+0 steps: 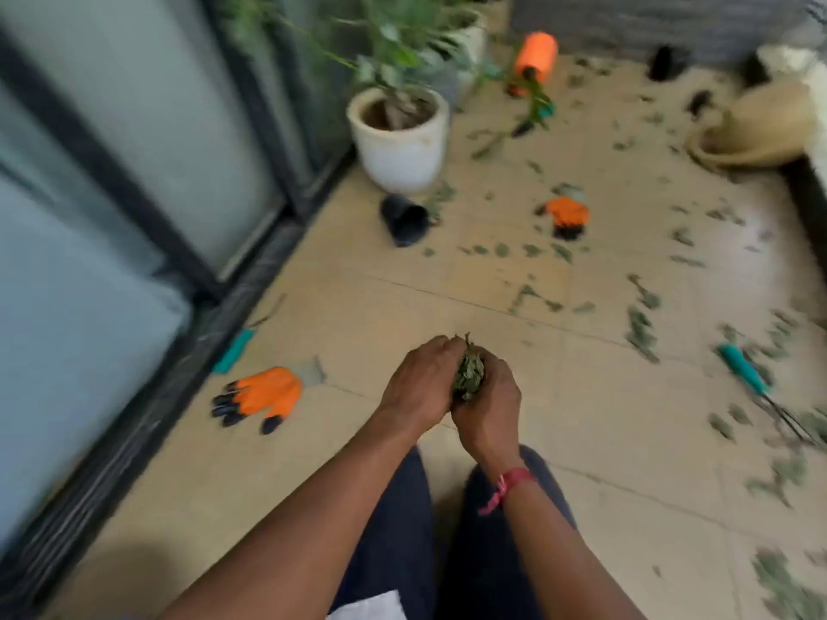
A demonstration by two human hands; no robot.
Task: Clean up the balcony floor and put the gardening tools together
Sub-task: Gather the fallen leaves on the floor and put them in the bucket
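Left hand [423, 382] and right hand [488, 402] are cupped together, both gripping a wad of green leaves [469, 374] above the tiled balcony floor [447, 279], orange glove [264, 396] lying left

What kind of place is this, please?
Probably a home balcony used for gardening: a potted plant stands beside a sliding glass door, and an orange glove and cut leaves lie on the tiled floor.

White planter [398, 145] holding a leafy plant [394, 42], with a sliding glass door [134, 140] to its left, a tipped black pot [405, 219] just in front, and a tan woven basket [756, 127] well to its right.
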